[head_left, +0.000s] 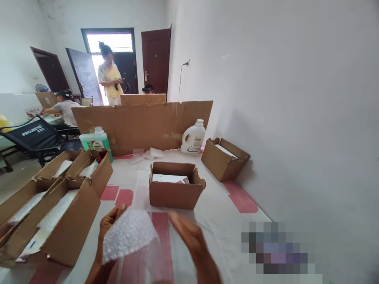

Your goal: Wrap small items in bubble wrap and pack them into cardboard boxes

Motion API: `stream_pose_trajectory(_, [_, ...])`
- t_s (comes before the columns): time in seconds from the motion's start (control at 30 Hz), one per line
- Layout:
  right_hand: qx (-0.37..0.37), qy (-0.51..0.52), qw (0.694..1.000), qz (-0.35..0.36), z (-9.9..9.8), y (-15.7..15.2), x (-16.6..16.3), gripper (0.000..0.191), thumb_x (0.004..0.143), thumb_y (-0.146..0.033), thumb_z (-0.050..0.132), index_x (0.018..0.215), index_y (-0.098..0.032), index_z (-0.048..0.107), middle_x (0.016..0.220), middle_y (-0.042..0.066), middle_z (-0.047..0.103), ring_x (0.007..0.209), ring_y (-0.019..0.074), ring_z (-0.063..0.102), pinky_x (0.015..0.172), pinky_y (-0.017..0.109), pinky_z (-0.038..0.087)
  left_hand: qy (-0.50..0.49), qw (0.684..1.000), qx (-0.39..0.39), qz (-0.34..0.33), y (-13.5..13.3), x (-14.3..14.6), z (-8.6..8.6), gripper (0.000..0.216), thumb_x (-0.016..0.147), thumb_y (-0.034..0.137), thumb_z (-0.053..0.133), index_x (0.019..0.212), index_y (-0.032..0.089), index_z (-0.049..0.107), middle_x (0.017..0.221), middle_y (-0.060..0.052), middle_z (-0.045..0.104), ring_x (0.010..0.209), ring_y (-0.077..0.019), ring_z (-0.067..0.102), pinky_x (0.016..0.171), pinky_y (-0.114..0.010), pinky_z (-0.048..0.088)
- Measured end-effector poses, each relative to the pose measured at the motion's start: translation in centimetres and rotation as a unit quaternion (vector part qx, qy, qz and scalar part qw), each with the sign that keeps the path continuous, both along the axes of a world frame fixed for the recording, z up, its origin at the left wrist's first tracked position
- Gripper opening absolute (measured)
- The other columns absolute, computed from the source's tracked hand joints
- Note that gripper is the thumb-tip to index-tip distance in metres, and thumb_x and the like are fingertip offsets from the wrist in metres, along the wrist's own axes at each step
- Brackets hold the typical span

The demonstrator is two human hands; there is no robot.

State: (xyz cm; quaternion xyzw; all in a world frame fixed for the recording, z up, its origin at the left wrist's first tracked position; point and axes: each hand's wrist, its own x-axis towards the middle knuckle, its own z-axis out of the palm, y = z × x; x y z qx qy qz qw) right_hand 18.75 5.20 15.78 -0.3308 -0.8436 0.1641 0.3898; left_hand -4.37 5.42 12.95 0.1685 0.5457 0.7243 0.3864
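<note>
My left hand point(107, 227) is closed on a piece of clear bubble wrap point(127, 234), held up near the bottom of the view over the table point(213, 209). My right hand point(186, 232) is beside it, blurred by motion, near the wrap's right edge; its fingers are too smeared to read. Just beyond both hands stands an open cardboard box point(175, 191) with something white and flat inside.
Several open cardboard boxes point(59, 213) with white packets line the left side. Another open box point(224, 158) sits at the right by the wall. A green jug point(95, 141) and a white jug point(194, 137) stand before a cardboard screen point(142, 124). Other people are at the back.
</note>
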Motion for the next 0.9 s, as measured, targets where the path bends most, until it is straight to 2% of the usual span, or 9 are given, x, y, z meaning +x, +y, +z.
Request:
stream_pose_trajectory(0.07, [-0.025, 0.008, 0.999, 0.037, -2.8, 0.6, -2.1, 0.111, 0.071, -0.057, 0.08, 0.16, -0.024, 0.024, 0.156, 0.015, 0.043, 0.143, 0.0448, 0.039, 0.113, 0.061, 0.041, 0.031, 0.998, -0.016, -0.047, -1.8, 1.9, -0.1, 0.045, 0.053, 0.054, 0.089, 0.061, 0.018, 0.063, 0.055, 0.004, 0.058, 0.05, -0.011, 0.051, 0.05, -0.023, 0.046])
stream_pose_trajectory(0.1, [-0.039, 0.01, 0.998, 0.051, -4.1, 0.8, -3.1, 0.112, 0.068, -0.053, 0.081, 0.16, -0.02, 0.026, 0.155, 0.018, 0.044, 0.142, 0.0461, 0.041, 0.113, 0.063, 0.039, 0.069, 0.995, -0.026, -0.062, -2.5, 2.6, 0.0, 0.045, 0.057, 0.055, 0.087, 0.062, 0.018, 0.063, 0.056, 0.003, 0.058, 0.052, -0.0116, 0.05, 0.05, -0.022, 0.044])
stream_pose_trajectory(0.2, [-0.111, 0.072, 0.99, 0.047, -6.3, 1.2, -4.8, 0.087, 0.075, -0.03, 0.069, 0.155, -0.016, 0.037, 0.149, 0.019, 0.051, 0.138, 0.0401, 0.048, 0.114, 0.058, 0.039, 0.223, 0.971, -0.054, -0.061, -4.0, 3.5, 0.6, 0.044, 0.067, 0.06, 0.078, 0.067, 0.018, 0.065, 0.062, 0.002, 0.059, 0.061, -0.0146, 0.053, 0.056, -0.023, 0.044])
stream_pose_trajectory(0.33, [-0.261, 0.155, 0.942, 0.139, -4.5, 1.6, -3.9, 0.05, 0.082, -0.016, 0.055, 0.131, -0.021, 0.065, 0.125, 0.01, 0.07, 0.12, 0.0264, 0.064, 0.105, 0.041, 0.049, 0.336, 0.937, -0.082, -0.053, -4.6, 2.1, 1.1, 0.051, 0.076, 0.068, 0.064, 0.06, 0.019, 0.059, 0.059, 0.002, 0.052, 0.059, -0.014, 0.048, 0.055, -0.023, 0.041])
stream_pose_trajectory(0.43, [-0.386, 0.238, 0.882, 0.127, -2.7, 2.4, -3.1, 0.027, 0.083, -0.023, 0.064, 0.108, -0.02, 0.075, 0.103, 0.006, 0.075, 0.1, 0.0234, 0.07, 0.088, 0.033, 0.054, 0.361, 0.923, -0.093, -0.093, -4.4, 0.7, 1.1, 0.051, 0.078, 0.07, 0.061, 0.065, 0.02, 0.063, 0.065, 0.0, 0.058, 0.065, -0.0168, 0.054, 0.06, -0.024, 0.045])
stream_pose_trajectory(0.57, [-0.506, 0.351, 0.786, 0.062, -3.1, 3.9, -2.6, 0.026, 0.078, -0.037, 0.075, 0.093, -0.016, 0.071, 0.079, 0.003, 0.068, 0.067, 0.0148, 0.06, 0.06, 0.024, 0.046, 0.355, 0.909, -0.086, -0.203, -3.9, -0.1, 0.5, 0.062, 0.061, 0.066, 0.077, 0.108, 0.025, 0.074, 0.105, -0.007, 0.073, 0.101, -0.0289, 0.065, 0.083, -0.033, 0.053])
stream_pose_trajectory(0.63, [-0.527, 0.372, 0.763, 0.037, -3.7, 4.5, -2.3, 0.028, 0.075, -0.041, 0.077, 0.086, -0.016, 0.068, 0.071, 0.001, 0.063, 0.06, 0.0121, 0.052, 0.055, 0.023, 0.041, 0.362, 0.898, -0.098, -0.228, -3.7, -0.2, 0.1, 0.061, 0.059, 0.06, 0.081, 0.11, 0.027, 0.074, 0.109, -0.007, 0.073, 0.102, -0.0289, 0.066, 0.083, -0.033, 0.054])
stream_pose_trajectory(0.77, [-0.52, 0.356, 0.776, 0.008, -4.2, 5.1, -1.5, 0.031, 0.074, -0.043, 0.075, 0.072, -0.016, 0.061, 0.063, -0.002, 0.053, 0.056, 0.0095, 0.042, 0.051, 0.021, 0.034, 0.386, 0.885, -0.087, -0.247, -3.5, -0.4, -0.6, 0.036, 0.074, 0.054, 0.074, 0.097, 0.026, 0.077, 0.095, -0.005, 0.072, 0.089, -0.0229, 0.066, 0.078, -0.029, 0.052])
stream_pose_trajectory(0.9, [-0.51, 0.297, 0.807, -0.015, -4.3, 5.1, -1.1, 0.027, 0.071, -0.04, 0.074, 0.073, -0.017, 0.06, 0.06, -0.005, 0.049, 0.052, 0.0079, 0.039, 0.048, 0.02, 0.031, 0.378, 0.884, -0.091, -0.26, -3.7, -0.9, -0.8, 0.034, 0.079, 0.057, 0.069, 0.077, 0.023, 0.071, 0.074, -0.001, 0.062, 0.07, -0.0168, 0.056, 0.064, -0.025, 0.044])
